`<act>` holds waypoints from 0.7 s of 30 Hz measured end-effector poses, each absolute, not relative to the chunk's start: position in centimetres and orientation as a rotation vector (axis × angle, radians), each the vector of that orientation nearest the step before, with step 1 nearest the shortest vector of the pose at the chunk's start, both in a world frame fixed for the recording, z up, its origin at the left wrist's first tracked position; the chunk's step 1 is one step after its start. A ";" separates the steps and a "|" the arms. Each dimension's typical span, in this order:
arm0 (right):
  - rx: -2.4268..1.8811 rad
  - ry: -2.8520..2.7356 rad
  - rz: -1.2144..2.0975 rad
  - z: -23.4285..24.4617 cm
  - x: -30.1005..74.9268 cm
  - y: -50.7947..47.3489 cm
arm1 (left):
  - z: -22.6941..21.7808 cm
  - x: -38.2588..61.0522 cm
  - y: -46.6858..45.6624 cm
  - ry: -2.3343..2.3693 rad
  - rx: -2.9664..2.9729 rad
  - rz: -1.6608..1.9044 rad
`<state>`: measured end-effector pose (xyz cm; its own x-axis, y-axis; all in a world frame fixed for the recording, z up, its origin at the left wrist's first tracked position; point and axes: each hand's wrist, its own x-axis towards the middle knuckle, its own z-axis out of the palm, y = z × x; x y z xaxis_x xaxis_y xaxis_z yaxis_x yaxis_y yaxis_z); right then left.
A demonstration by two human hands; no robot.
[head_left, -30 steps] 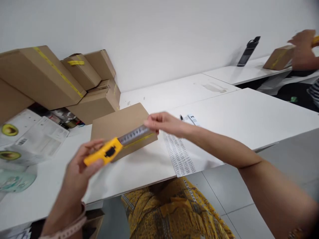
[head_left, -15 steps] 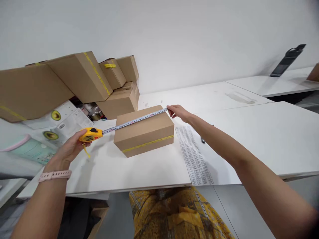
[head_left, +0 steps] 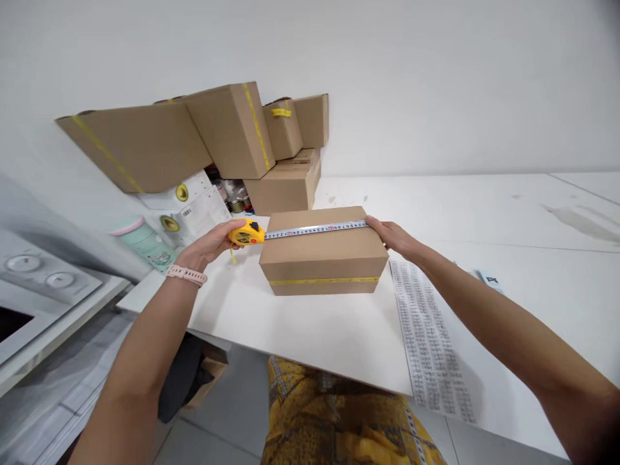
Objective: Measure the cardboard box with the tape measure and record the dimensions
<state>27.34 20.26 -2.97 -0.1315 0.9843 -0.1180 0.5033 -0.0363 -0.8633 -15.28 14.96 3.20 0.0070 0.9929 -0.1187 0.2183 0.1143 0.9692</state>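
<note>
White table (head_left: 314, 332), tape case (head_left: 245, 234) now nearer box (head_left: 324, 253)

Apparently an office-like workroom: long white table (head_left: 334, 342), stacked cardboard boxes (head_left: 220, 132), printed sheet (head_left: 431, 336).

Your left hand (head_left: 216, 244) and right hand (head_left: 396, 237) were bare, as were both forearms (head_left: 138, 352). Around your left wrist (head_left: 194, 259), left of the frame's centre, you wore a pale pink wristband (head_left: 186, 274) pierced with small slots. At bottom centre your garment (head_left: 314, 413) was mustard yellow mottled with dark brown, with greyish-white speckled bands (head_left: 413, 429) and a plainer yellow fold (head_left: 375, 447).
</note>
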 end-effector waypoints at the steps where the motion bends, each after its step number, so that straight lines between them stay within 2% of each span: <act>1: -1.569 -1.682 1.090 -3.1 27.3 20.3 | 3.1 -15.3 15.0 1.402 1.286 1.000; 10: -1.537 -1.810 0.952 -1.8 26.7 20.1 | 2.5 -15.4 14.9 1.378 1.326 0.985; 14: -1.600 -1.874 0.879 -0.9 26.7 19.9 | 4.0 -15.3 14.0 1.411 1.386 0.946; 18: -1.631 -1.855 0.763 0.9 27.4 20.4 | 6.6 -13.4 10.2 1.391 1.463 0.854; 21: -1.439 -1.764 0.666 2.8 27.1 21.3 | 6.3 -9.5 5.2 1.212 1.392 0.776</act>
